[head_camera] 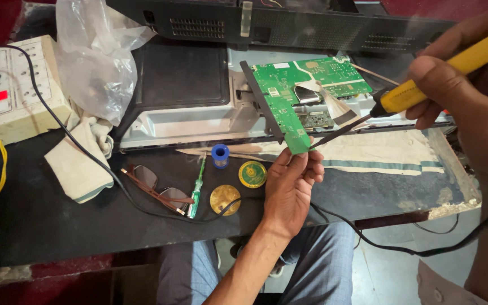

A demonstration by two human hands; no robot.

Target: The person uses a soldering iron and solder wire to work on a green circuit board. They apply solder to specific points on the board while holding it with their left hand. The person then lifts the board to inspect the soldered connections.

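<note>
The left hand [290,183] pinches the near corner of a green circuit board [303,93] between thumb and curled fingers, holding that edge lifted off the table. The board rises from the hand toward the far right, over the open metal back of a flat screen [187,116]. A flat ribbon cable [334,104] lies across the board's middle.

The right hand [453,73], at the far right, is closed tight around the yellow handle of a soldering iron [425,85]. Its dark tip points left and down, ending just beside the board's held corner and the left thumb. The iron's black cord [402,248] trails off the near right edge of the table.

Just left of the left hand sit two round brass-coloured tins [252,174], a small blue spool [219,155] and a green screwdriver [197,186]. Further left lie a pair of glasses [156,189] crossed by a black cable, a folded cream cloth [77,164] and a crumpled clear plastic bag [94,56]. A cream power strip [12,90] with a red light stands at the far left. A striped cloth [379,152] lies under the screen's right end. Nothing blocks the tip's way to the board. Blue-trousered knees show below the table edge.
</note>
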